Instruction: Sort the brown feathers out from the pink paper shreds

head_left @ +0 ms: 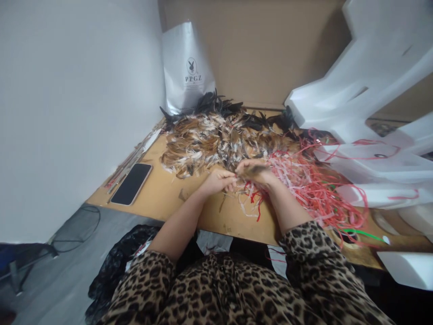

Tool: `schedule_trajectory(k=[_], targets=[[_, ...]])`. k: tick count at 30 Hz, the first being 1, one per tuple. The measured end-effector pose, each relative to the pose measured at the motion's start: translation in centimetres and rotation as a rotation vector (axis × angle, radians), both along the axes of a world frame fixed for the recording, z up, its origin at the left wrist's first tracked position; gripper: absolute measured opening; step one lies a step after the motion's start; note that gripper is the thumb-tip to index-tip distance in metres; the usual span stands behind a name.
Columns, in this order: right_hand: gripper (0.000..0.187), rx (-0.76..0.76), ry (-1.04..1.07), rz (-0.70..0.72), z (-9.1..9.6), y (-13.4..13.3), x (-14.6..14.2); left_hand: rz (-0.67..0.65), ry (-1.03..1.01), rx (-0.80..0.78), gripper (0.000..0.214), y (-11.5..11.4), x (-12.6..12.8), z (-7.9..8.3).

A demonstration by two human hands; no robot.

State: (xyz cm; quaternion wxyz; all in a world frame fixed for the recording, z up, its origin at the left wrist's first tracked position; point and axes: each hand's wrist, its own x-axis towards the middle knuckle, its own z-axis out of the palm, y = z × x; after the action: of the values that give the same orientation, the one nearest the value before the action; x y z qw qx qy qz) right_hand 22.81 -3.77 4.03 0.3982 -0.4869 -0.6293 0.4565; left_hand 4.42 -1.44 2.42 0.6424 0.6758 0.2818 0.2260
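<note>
In the head view my left hand (219, 180) and my right hand (255, 175) meet above the near part of the table, fingertips touching or nearly so. A brown feather (257, 169), blurred, lies across my right hand, whose fingers are curled in on it. The left thumb and fingers are pinched at its left end; what they grip is too small to make out. Just beyond both hands spreads a heap of brown and white feathers (196, 142). Red and pink plastic strips (311, 189) lie tangled beside my right wrist, and a few red threads (259, 198) hang below the hands.
A phone (131, 184) lies on the wooden table (233, 223) at the left. Behind the heap, black feathers (216, 104) rest against a silver-white bag (187, 67). White foam-like pieces (368, 104) stand at the right. A black plastic bag (118, 262) is below the table edge.
</note>
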Motion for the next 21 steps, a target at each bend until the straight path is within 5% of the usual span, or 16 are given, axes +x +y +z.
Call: schedule_trajectory(k=[5,10,15,18,21], targets=[[0.025,0.074,0.048,-0.101,-0.7,0.3,-1.3,0.292,-0.119,-0.154,0.025,0.8,0.1,0.0],[0.02,0.431,-0.438,-0.157,0.2,-0.6,-2.8,0.413,-0.103,-0.238,0.015,1.3,0.2,-0.7],[0.025,0.569,-0.855,-0.054,1.2,-1.3,-3.7,0.228,0.172,-0.092,0.019,1.1,-0.1,-1.0],[0.022,0.489,-0.732,0.063,1.2,-1.0,-2.6,0.038,0.265,-0.04,0.022,0.8,-0.5,-0.6],[0.023,0.21,-0.374,0.224,0.8,-0.6,-0.7,-0.183,0.192,-0.091,0.022,0.4,-0.9,0.1]])
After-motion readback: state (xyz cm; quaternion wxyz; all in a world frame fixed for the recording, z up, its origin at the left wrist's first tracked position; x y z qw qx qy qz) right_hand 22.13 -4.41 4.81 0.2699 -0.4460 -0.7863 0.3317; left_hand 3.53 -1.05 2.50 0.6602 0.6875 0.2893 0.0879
